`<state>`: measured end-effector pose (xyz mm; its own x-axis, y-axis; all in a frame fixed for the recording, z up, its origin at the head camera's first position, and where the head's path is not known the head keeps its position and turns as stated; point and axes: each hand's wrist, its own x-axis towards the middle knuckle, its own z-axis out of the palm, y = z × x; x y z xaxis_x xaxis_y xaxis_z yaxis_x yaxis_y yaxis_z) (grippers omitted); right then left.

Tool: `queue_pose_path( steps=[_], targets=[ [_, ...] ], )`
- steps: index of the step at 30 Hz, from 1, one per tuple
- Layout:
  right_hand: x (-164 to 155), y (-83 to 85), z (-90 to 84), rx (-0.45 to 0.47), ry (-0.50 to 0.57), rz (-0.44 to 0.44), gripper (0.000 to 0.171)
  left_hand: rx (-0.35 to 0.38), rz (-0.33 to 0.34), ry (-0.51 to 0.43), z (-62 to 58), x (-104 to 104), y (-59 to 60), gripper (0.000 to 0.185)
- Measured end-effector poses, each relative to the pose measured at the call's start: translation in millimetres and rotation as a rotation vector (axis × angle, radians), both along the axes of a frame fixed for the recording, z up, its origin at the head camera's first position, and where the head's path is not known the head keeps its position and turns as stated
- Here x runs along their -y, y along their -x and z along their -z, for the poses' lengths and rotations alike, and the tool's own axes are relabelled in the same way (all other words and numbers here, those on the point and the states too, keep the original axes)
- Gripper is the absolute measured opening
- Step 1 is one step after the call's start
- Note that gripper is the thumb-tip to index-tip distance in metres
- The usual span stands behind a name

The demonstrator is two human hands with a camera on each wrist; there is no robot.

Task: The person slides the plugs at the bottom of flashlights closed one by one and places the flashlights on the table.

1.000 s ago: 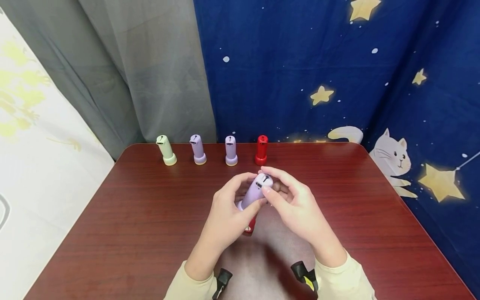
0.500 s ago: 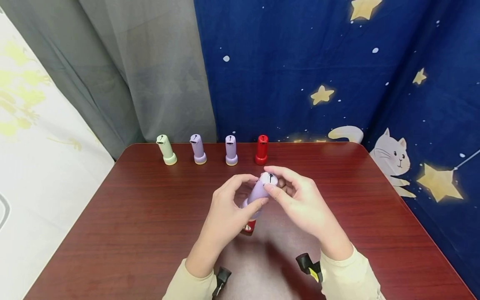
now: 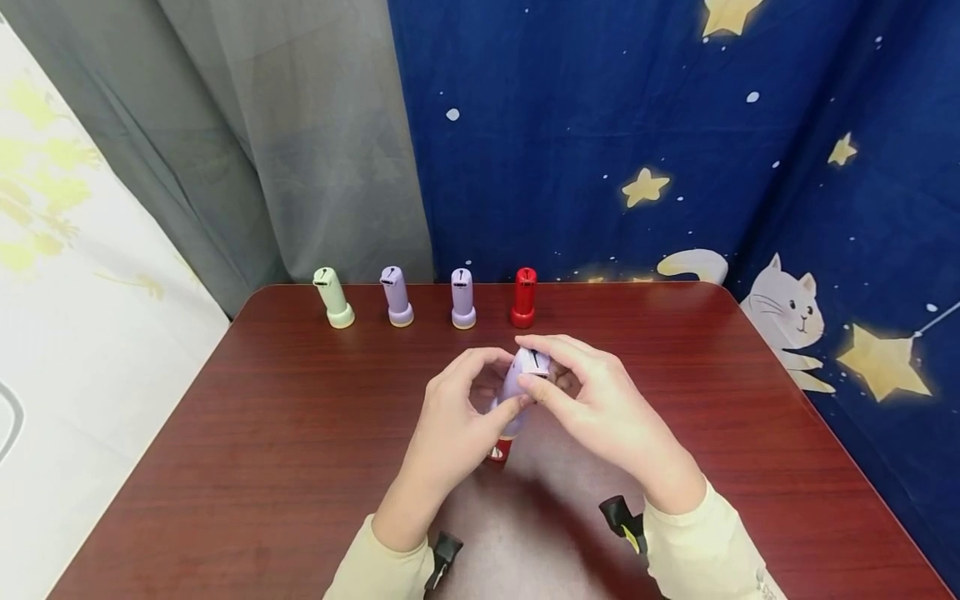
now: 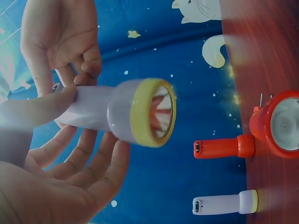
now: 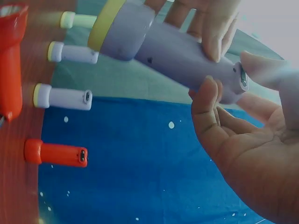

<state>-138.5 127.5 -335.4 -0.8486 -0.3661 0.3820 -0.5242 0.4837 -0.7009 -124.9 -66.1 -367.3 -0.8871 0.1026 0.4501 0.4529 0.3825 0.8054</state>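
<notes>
Both hands grip a lavender flashlight (image 3: 513, 385) above the middle of the table. My left hand (image 3: 456, 425) holds its barrel between thumb and fingers. At the tail end, my right hand (image 3: 611, 417) pinches with thumb and fingertips. In the left wrist view the yellow-rimmed head (image 4: 142, 112) points toward the table, its reflector showing. The right wrist view shows a small dark slot (image 5: 243, 77) at the tail. Just below the hands a red flashlight (image 4: 280, 125) is on the table, with thin metal prongs beside its head; the head view shows only part of it.
Along the far table edge, several flashlights stand head down in a row: a pale green one (image 3: 333, 298), two lavender ones (image 3: 397, 297) and a red one (image 3: 523, 298). Behind them hang a grey curtain (image 3: 330, 150) and a blue star-patterned curtain (image 3: 540, 150).
The lavender flashlight has turned in the hands and stands a little more upright, its tail face now angled differently. My right hand shifted right, then slightly back. The left hand has barely moved.
</notes>
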Motion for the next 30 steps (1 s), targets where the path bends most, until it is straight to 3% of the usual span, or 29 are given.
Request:
queue_pose_path(
  steps=[6, 10, 16, 23, 26, 30],
  targets=[
    [-6, 15.7, -4.7, -0.023, -0.175, 0.006, 0.042, 0.077, 0.034, -0.008, 5.2, 1, 5.8, 0.040],
    [-14, 37.4, -7.8, 0.006, -0.240, 0.048, 0.042, 0.117, 0.004, -0.002, 7.5, 4, 8.0, 0.038],
    [-29, 82.9, -8.8, 0.102, -0.265, 0.158, 0.042, 0.146, -0.030, 0.021, 9.4, 9, 9.5, 0.033],
    [-40, 145.1, 6.8, 0.172, -0.265, 0.228, 0.043, 0.160, -0.049, 0.036, 13.9, 8, 11.5, 0.029],
    [-48, 166.5, 13.6, 0.173, -0.266, 0.270, 0.044, 0.218, -0.068, 0.097, 17.6, 9, 16.0, 0.032],
    [-57, 188.2, 23.4, 0.214, -0.265, 0.298, 0.046, 0.376, -0.114, 0.296, 25.5, 13, 26.1, 0.042]
  ],
)
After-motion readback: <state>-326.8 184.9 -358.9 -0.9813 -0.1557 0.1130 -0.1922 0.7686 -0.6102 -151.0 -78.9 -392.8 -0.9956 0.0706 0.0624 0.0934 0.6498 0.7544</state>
